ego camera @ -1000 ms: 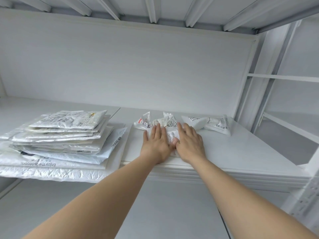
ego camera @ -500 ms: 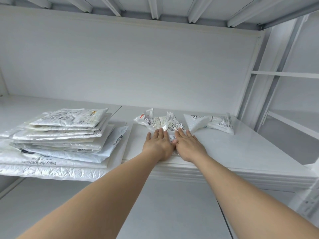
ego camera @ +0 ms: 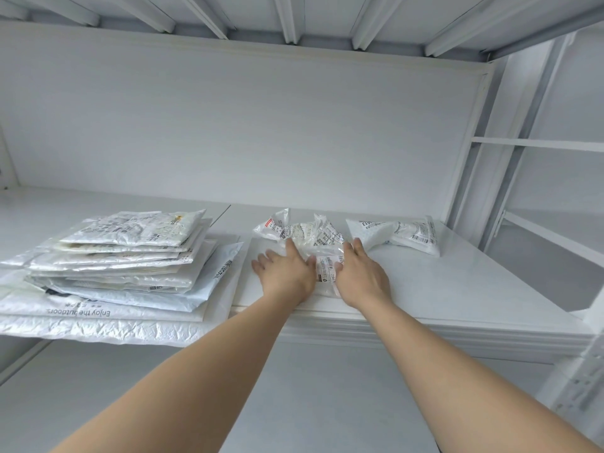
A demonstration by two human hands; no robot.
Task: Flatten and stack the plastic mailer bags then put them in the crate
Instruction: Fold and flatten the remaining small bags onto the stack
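Left grip: palm down, fingers straight and spread, pressing the left part of the crumpled mailer bag.
Right grip: palm down, fingers straight and close together, pressing the bag's right part.
Crumpled mailer bag: on the white shelf near its front edge, under both palms. The far end is bunched and raised, with printed labels showing.
Stack of flattened bags: on the shelf to the left, apart from the left grip. The largest bags lie lowest and overhang the front edge.
Second crumpled bag: farther back on the right, just beside the first. Contact cannot be told.
Back panel: plain white.
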